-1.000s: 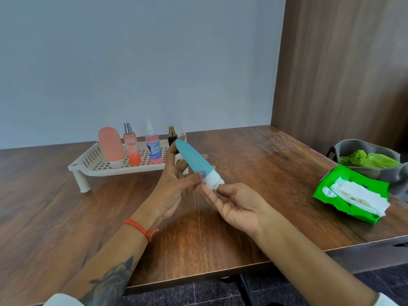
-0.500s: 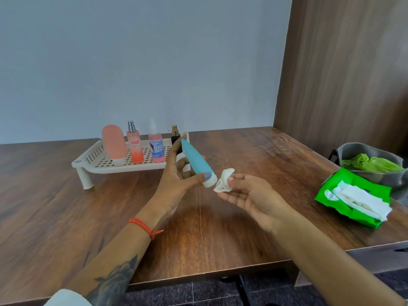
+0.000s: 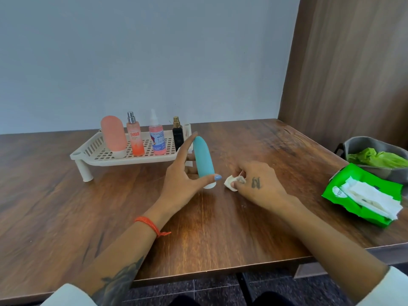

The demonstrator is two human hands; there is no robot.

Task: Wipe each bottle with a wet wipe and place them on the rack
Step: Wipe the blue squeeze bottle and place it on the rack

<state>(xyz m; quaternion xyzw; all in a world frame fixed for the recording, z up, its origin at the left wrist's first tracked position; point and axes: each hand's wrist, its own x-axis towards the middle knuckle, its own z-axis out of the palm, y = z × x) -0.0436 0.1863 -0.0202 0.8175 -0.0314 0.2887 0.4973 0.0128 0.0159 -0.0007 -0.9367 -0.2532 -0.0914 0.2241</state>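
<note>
While the right hand [image 3: 258, 186] pinches a crumpled wipe [image 3: 231, 184] just beside it, the left hand [image 3: 183, 180] holds the teal bottle [image 3: 204, 161] cap-down, tilted, near the rack [image 3: 88, 151] behind.

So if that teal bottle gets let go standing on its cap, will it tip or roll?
Probably tippy: the teal bottle is tall, leaning, and rests only on its small white cap, steadied by the left hand. Once down, its rounded body would likely roll on the smooth table. It looks like soft plastic, so unlikely to break.
</note>
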